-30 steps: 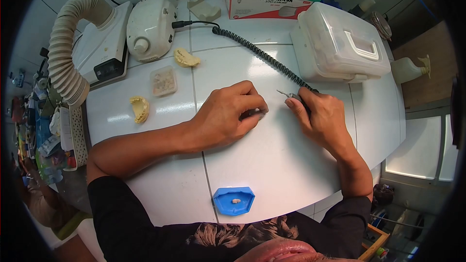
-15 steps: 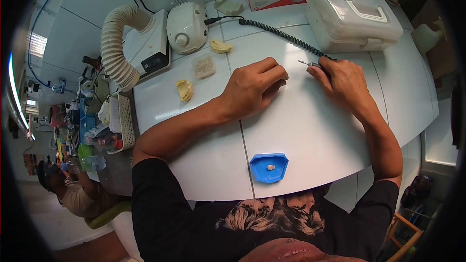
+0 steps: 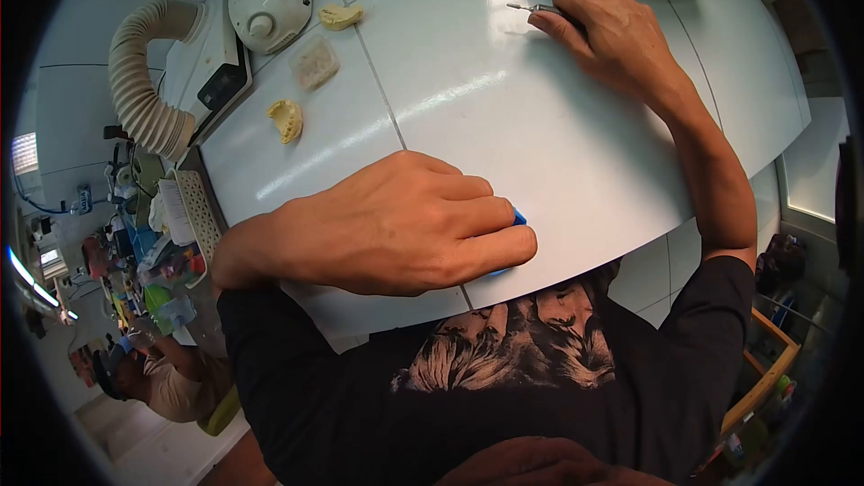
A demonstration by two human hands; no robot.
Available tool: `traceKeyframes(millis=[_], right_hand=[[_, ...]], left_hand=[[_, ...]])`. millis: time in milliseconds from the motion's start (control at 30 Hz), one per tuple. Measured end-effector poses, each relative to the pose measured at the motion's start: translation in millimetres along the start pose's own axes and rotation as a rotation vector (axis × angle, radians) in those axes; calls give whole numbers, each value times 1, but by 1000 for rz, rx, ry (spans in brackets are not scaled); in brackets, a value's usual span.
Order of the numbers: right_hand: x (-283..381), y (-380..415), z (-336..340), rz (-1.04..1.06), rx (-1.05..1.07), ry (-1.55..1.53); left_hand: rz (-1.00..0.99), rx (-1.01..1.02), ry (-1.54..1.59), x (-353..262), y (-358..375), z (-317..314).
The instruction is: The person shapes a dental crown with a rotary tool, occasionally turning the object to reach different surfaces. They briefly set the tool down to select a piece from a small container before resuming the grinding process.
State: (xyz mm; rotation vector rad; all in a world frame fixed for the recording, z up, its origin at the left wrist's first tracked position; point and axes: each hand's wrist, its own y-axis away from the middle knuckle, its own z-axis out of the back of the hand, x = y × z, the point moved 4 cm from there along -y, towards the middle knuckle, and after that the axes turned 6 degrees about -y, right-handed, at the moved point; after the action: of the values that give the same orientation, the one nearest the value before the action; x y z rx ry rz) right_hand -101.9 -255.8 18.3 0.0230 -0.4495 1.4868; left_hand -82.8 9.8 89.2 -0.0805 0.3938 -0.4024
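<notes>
Gleaming white table (image 3: 558,126), tiled floor (image 3: 643,277)

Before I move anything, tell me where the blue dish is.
In the head view, the blue dish sits slightly right of centre, near the front edge of the table, mostly hidden behind the fingers of the left hand.

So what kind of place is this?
Probably a dental lab: there are yellow tooth models on the white table, a drill-like tool in the right hand, and a fat bendy hose.
</notes>
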Motion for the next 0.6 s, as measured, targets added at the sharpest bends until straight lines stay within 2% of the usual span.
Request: traceKeyframes(millis=[133, 233, 333, 433, 567, 600], right_hand=[[-1, -1, -1, -15, 24, 4], [0, -2, -1, -15, 29, 4], [1, -2, 1, -9, 19, 4], [2, 0, 1, -14, 29, 9], [5, 1, -1, 76, -143, 71], [7, 2, -1, 28, -107, 41]], left_hand=[[-28, 209, -23, -3, 0, -23], [-6, 260, -12, -3, -1, -27], [16, 165, -22, -2, 0, -18], [187, 125, -86, 6, 8, 12], [666, 59, -474, 44, 49, 70], [752, 65, -539, 55, 59, 77]])
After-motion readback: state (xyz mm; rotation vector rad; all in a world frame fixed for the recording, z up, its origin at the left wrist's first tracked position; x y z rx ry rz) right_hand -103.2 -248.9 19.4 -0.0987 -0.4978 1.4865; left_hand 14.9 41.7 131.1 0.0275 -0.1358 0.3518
